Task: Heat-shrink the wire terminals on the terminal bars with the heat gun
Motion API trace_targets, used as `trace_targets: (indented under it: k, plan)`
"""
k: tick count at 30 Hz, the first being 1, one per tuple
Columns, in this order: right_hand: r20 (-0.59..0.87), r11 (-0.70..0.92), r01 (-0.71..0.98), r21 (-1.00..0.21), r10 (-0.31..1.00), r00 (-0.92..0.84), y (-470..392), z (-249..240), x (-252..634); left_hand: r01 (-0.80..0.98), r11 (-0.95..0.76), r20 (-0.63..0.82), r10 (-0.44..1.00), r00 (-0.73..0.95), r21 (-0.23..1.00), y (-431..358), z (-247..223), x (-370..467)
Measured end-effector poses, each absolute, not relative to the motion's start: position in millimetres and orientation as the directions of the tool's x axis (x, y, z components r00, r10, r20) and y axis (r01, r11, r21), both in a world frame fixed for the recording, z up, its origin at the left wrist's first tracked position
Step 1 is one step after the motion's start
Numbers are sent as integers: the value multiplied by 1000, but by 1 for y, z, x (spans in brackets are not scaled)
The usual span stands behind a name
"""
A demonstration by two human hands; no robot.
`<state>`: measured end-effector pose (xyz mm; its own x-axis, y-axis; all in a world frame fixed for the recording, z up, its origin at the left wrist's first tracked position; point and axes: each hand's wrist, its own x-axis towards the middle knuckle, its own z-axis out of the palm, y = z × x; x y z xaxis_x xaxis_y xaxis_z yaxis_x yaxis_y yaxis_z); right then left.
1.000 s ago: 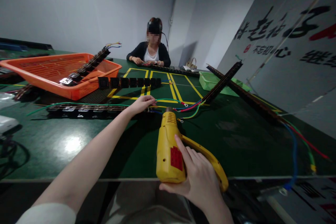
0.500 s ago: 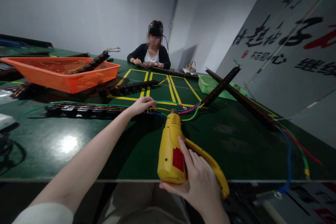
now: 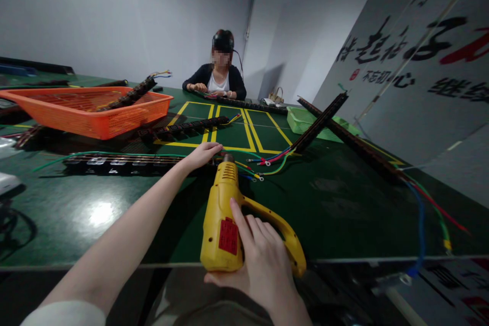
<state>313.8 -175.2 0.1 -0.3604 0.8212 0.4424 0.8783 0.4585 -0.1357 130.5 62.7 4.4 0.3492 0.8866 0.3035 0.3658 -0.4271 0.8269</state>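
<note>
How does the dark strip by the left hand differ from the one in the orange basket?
The near strip lies flat on the green table, while the basket strip tilts up past the rim of the orange basket. The left hand is at one end of the near strip; no hand touches the basket strip. Both are dark and segmented, with coloured wires.

Wall sign [image 3: 424, 112]: large 起袖子, smaller 不忘初心 and 继续 below; right side cut off. Red label [image 3: 228, 236] on heat gun [image 3: 218, 204], text unreadable.
</note>
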Motion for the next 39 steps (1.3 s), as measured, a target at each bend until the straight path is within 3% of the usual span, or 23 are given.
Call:
trace_targets:
  k: [5, 13, 18, 25, 31, 39]
  plan:
    - [433, 454, 878, -150, 829, -355, -172, 1, 310, 428, -362, 214, 910, 356, 828, 59, 7, 130]
    - [399, 456, 879, -141, 839, -371, -166, 5, 302, 407, -310, 208, 938, 276, 859, 59, 7, 129]
    - [417, 464, 874, -141, 829, -373, -167, 5, 310, 434, -331, 229, 935, 270, 838, 59, 5, 128]
    - [428, 407, 903, -137, 847, -316, -167, 3, 343, 453, -462, 284, 868, 408, 762, 55, 8, 129]
    - [485, 298, 947, -123, 850, -205, -175, -1, 364, 442, -470, 285, 860, 424, 764, 57, 6, 129]
    - [486, 278, 952, -126, 854, -185, -177, 1, 365, 459, -475, 289, 861, 419, 751, 55, 8, 131]
